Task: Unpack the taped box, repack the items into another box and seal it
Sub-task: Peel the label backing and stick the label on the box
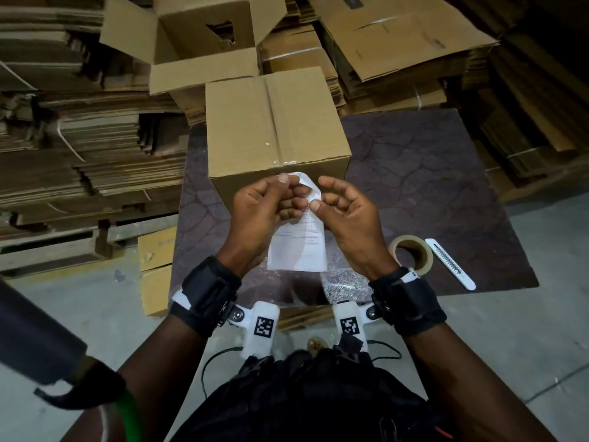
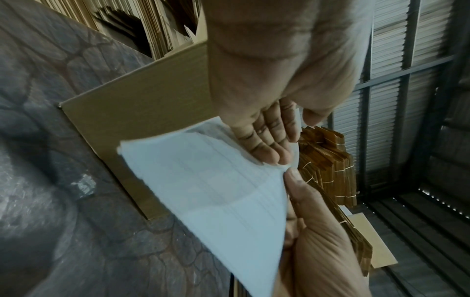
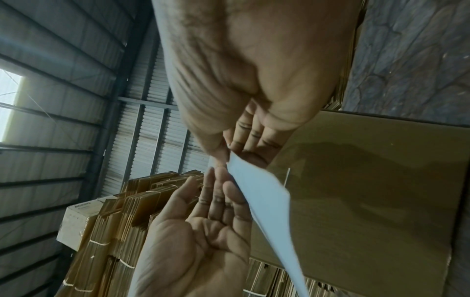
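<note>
A white printed paper (image 1: 299, 247) hangs between my two hands in front of the closed brown box (image 1: 271, 122), whose top seam carries clear tape. My left hand (image 1: 288, 191) pinches the paper's curled top edge between thumb and bent fingers. My right hand (image 1: 322, 199) pinches the same paper a little lower, thumb on its face, index finger loosely raised. In the left wrist view the paper (image 2: 216, 191) spreads below my left hand (image 2: 287, 136). In the right wrist view only the paper's edge (image 3: 264, 197) shows against the box side (image 3: 368, 191). A second box (image 1: 207, 36) stands open behind.
A tape roll (image 1: 411, 253) and a white box cutter (image 1: 451, 263) lie on the dark table top (image 1: 430, 173) at my right. Bubble wrap (image 1: 341, 282) lies at the near edge under my hands. Stacks of flat cardboard (image 1: 79, 138) surround the table on the left and behind.
</note>
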